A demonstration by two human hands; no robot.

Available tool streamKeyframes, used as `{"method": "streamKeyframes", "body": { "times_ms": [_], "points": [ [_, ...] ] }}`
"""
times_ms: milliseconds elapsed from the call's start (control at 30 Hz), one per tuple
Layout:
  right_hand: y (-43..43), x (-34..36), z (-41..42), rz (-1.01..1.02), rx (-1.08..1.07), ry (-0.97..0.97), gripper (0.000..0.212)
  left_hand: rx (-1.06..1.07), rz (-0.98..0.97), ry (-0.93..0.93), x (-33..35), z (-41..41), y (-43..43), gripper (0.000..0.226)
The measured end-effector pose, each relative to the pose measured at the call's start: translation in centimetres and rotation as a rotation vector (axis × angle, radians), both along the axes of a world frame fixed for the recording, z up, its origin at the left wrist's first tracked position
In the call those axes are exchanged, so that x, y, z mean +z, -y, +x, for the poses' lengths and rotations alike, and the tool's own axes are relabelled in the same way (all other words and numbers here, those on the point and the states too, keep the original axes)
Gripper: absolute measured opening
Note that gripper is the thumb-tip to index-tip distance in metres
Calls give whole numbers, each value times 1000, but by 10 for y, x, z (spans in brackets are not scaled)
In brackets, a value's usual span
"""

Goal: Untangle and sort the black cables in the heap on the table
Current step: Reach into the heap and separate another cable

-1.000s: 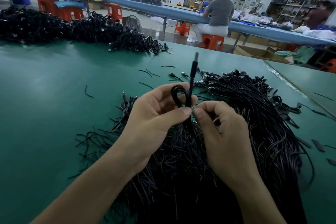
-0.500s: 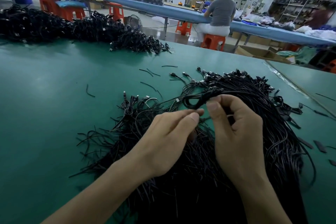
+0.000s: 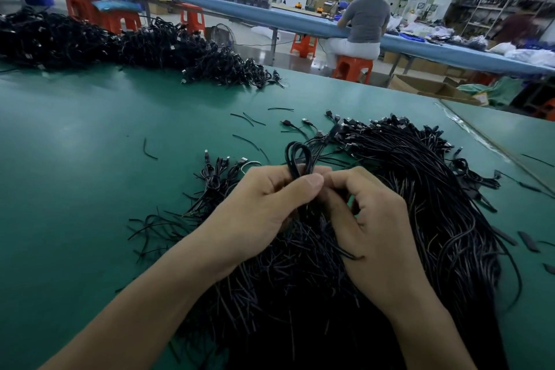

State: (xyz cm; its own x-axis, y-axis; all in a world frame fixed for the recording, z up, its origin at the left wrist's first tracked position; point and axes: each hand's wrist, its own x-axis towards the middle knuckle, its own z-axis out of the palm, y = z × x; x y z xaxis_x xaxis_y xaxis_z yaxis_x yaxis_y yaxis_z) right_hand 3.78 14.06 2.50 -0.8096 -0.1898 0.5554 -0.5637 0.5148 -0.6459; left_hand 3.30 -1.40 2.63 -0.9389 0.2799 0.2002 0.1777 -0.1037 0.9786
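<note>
A big heap of black cables (image 3: pixel 420 213) lies on the green table (image 3: pixel 90 174) in front of me. My left hand (image 3: pixel 264 204) pinches a looped black cable (image 3: pixel 295 156) between thumb and fingers, with the loop standing up above the thumb. My right hand (image 3: pixel 375 219) is right beside it, fingers curled, pinching the same cable just below the loop. Both hands hover over the near middle of the heap. A small bunch of cables with plugs (image 3: pixel 216 171) lies just left of my left hand.
A second long heap of black cables (image 3: pixel 126 45) runs along the table's far left edge. Loose cable offcuts (image 3: pixel 249 119) lie scattered between the heaps. A person sits on an orange stool (image 3: pixel 351 67) at a blue bench beyond. The table seam (image 3: pixel 492 147) runs at right.
Half a second ago my right hand held a looped cable low over the heap and the left was just reaching. Now both hands pinch it together, with the loop raised upright.
</note>
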Motion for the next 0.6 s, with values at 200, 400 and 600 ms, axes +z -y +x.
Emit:
{"method": "streamKeyframes", "body": {
  "times_ms": [200,400,600],
  "points": [
    [-5,2,0,-33,-54,84,13,154,-200,-297,-7,-3,2,15],
    [-3,2,-1,-149,-5,228,18,287,-398,-664,-13,-6,5,13],
    [-2,3,-1,-368,100,399,18,346,-595,-834,-18,-10,10,14]
  ]
}}
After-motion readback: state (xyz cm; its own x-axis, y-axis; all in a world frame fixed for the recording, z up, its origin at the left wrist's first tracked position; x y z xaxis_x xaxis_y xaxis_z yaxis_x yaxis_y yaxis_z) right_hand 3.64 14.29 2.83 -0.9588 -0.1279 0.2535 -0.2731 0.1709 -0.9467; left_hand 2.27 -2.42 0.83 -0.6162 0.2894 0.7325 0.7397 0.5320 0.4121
